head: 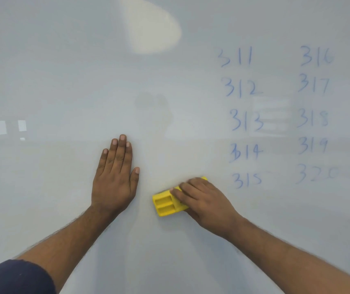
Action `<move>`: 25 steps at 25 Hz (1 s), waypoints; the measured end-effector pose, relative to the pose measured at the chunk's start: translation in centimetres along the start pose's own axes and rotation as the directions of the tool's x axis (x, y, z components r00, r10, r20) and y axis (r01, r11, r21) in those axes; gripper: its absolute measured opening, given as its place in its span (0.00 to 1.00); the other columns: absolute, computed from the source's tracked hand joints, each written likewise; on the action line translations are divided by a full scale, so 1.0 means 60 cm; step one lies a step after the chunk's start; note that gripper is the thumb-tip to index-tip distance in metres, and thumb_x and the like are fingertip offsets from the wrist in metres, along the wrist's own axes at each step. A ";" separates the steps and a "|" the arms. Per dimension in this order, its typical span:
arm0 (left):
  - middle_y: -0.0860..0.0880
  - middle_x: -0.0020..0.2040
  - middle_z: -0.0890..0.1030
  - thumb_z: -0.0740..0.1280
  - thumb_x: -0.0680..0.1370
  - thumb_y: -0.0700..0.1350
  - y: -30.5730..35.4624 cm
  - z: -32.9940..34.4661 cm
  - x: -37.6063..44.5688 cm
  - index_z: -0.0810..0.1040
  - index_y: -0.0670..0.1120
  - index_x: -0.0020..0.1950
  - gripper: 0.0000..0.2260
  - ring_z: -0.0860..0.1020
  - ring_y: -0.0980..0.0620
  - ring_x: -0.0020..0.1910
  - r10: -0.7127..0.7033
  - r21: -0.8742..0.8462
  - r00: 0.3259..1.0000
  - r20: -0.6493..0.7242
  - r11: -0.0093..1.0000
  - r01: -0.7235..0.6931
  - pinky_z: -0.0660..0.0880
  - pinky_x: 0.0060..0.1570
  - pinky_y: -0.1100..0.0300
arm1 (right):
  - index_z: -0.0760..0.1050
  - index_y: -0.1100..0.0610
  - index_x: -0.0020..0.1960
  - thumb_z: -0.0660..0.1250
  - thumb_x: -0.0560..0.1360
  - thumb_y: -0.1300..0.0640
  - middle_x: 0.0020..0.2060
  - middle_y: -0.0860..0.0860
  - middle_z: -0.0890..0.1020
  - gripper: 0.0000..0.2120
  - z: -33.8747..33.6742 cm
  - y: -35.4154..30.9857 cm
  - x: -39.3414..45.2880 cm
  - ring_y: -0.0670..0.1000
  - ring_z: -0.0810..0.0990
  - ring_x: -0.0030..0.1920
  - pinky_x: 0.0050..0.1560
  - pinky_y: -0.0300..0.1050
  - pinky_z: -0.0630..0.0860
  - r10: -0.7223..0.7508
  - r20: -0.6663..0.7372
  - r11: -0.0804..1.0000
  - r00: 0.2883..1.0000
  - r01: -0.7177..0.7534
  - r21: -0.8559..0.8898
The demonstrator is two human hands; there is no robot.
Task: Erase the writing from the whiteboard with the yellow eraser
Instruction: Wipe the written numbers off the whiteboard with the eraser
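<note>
Gripping the yellow eraser [165, 203] across its ribbed back, the right hand [203, 201] curls over it and holds it against the whiteboard [63, 81]. The eraser appears light, rigid and moulded; hold the long sides and press evenly. Left hand [114, 179] lies flat, fingers straight, bracing. Beyond, blue numbers [276, 115] remain unerased at right.

One whiteboard [63, 81], one yellow eraser [165, 203], two hands: left hand [114, 179] & right hand [206, 200]. Blue writing [276, 115]: ten nos., 311–320, in two cols. of five. One dark sleeve [15, 276]
</note>
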State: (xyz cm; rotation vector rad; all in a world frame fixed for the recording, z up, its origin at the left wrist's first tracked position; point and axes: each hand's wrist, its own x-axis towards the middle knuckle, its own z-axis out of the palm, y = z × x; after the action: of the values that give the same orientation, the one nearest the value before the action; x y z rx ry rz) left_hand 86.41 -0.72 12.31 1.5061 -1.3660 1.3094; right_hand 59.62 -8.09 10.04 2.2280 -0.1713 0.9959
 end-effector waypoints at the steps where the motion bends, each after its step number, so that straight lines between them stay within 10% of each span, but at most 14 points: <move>1: 0.42 0.82 0.53 0.52 0.84 0.50 0.000 -0.001 -0.001 0.54 0.38 0.81 0.28 0.52 0.44 0.82 0.000 -0.001 1.000 0.005 1.000 0.000 0.50 0.80 0.47 | 0.72 0.58 0.67 0.65 0.78 0.59 0.54 0.53 0.79 0.17 -0.004 0.007 -0.015 0.58 0.76 0.52 0.60 0.50 0.70 -0.053 0.028 0.998 0.998 0.053 -0.021; 5: 0.41 0.82 0.54 0.52 0.84 0.50 0.002 -0.004 -0.002 0.54 0.38 0.81 0.28 0.52 0.44 0.82 0.003 0.004 1.000 0.005 1.000 -0.003 0.51 0.80 0.46 | 0.73 0.58 0.66 0.64 0.80 0.57 0.54 0.54 0.80 0.15 -0.032 0.064 -0.011 0.59 0.78 0.51 0.57 0.53 0.74 -0.214 0.101 0.971 0.971 0.223 -0.083; 13: 0.41 0.82 0.54 0.52 0.84 0.50 0.004 -0.001 -0.002 0.55 0.37 0.81 0.28 0.52 0.44 0.82 0.000 0.013 1.000 0.000 1.000 0.000 0.50 0.80 0.47 | 0.73 0.59 0.69 0.69 0.77 0.54 0.55 0.56 0.79 0.22 -0.040 0.071 0.073 0.60 0.77 0.53 0.57 0.53 0.72 0.114 -0.126 0.993 0.985 -0.113 0.020; 25: 0.42 0.82 0.55 0.52 0.83 0.50 0.031 -0.024 0.008 0.56 0.38 0.81 0.28 0.52 0.45 0.82 -0.040 0.052 0.999 0.021 0.998 0.039 0.51 0.80 0.46 | 0.71 0.51 0.66 0.62 0.79 0.53 0.55 0.49 0.78 0.16 -0.071 0.128 -0.097 0.55 0.76 0.53 0.58 0.50 0.73 -0.144 0.227 0.990 0.963 0.142 0.025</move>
State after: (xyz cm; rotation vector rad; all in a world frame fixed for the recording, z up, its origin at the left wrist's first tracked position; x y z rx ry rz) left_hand 84.28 0.19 12.88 1.5786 -1.3193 1.3162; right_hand 50.08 -12.12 12.06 2.3235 -0.1056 0.6625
